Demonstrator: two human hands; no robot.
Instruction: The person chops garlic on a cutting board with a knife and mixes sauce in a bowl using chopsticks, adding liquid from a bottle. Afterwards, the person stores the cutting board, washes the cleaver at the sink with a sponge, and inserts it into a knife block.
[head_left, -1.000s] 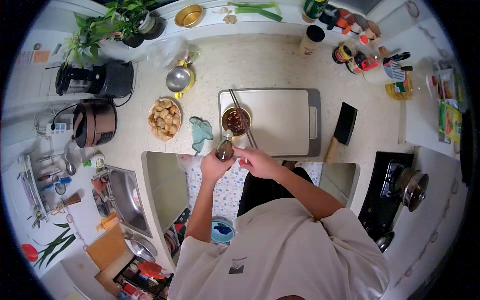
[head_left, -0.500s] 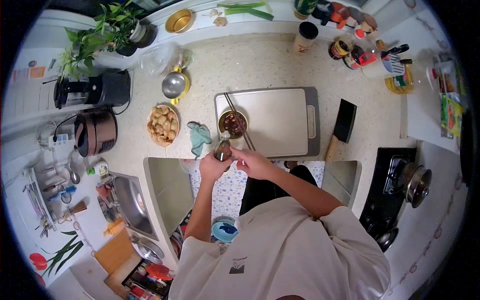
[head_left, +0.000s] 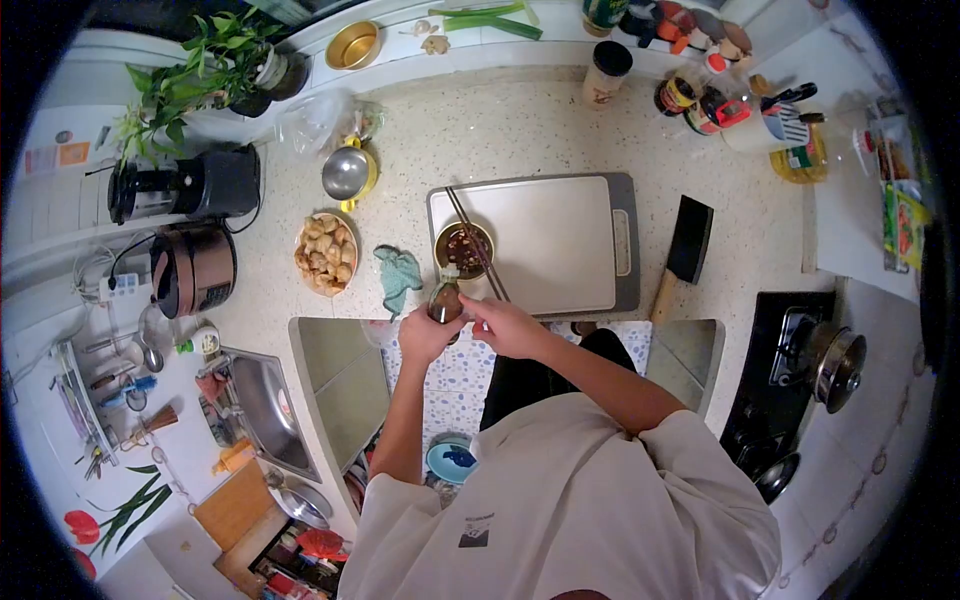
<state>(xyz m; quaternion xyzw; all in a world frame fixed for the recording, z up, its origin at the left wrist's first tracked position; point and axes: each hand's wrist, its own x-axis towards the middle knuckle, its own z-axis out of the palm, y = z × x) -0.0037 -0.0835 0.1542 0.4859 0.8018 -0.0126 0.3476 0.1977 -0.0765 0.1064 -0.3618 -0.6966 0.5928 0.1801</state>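
Note:
My left hand (head_left: 427, 336) is wrapped round a small dark glass bottle (head_left: 443, 303), its neck pointing toward the bowl. Close against the bottle's side is my right hand (head_left: 507, 327), fingers curled in a pinch; whatever they hold, perhaps something small, is hidden. Just beyond the bottle's mouth sits a metal bowl (head_left: 440, 250) with dark sauce and reddish bits (head_left: 462, 250), on the left part of the cutting board (head_left: 550, 240). A pair of chopsticks (head_left: 458, 208) lies across the bowl's rim. Left of the bottle, a crumpled green cloth (head_left: 398, 278) rests on the counter.
A plate of brown food chunks (head_left: 326, 255) and a yellow-handled metal cup (head_left: 349, 174) stand to the left. A cleaver (head_left: 687, 245) lies right of the board, near the stove (head_left: 765, 385). Seasoning bottles (head_left: 700, 105) line the back right; a sink (head_left: 268, 412) is at lower left.
The bottle tips slightly, its neck shifting a little nearer my body. Both hands stay almost in place, and the whole view shifts slightly with the head.

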